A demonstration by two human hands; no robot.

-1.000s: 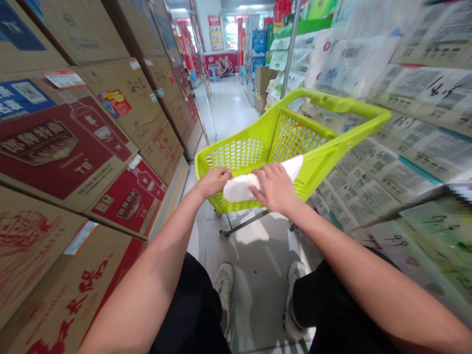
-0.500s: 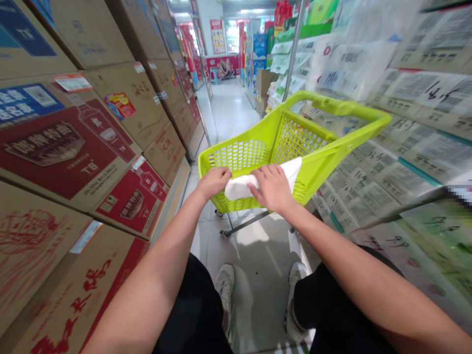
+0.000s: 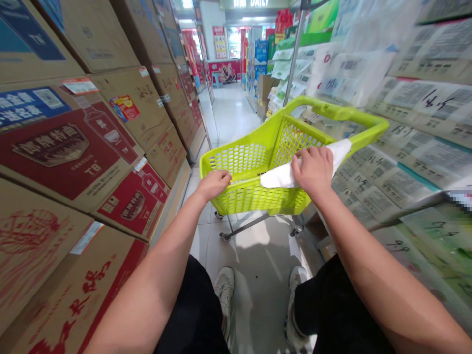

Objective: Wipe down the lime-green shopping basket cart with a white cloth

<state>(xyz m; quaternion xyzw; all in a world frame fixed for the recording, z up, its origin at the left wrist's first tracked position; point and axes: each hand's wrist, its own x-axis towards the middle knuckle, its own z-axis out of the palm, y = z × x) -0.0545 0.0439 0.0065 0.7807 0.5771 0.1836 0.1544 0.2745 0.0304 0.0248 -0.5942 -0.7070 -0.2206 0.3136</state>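
A yellow-green shopping cart stands crosswise in front of me, its handle at the upper right. My left hand is closed over the cart's near rim at its left corner. Farther right, my right hand is wrapped over a white cloth and presses it on the same rim. The cloth drapes over the rim on both sides of that hand, with one end reaching toward the handle. The undersides of my fingers are hidden.
Stacked cardboard boxes line the left side. Shelves of packaged goods rise close on the right, behind the handle. My shoes are on the floor below the cart. A tiled aisle runs on behind it.
My right hand has slid the white cloth rightward along the rim toward the handle. My left hand keeps its place at the left corner.
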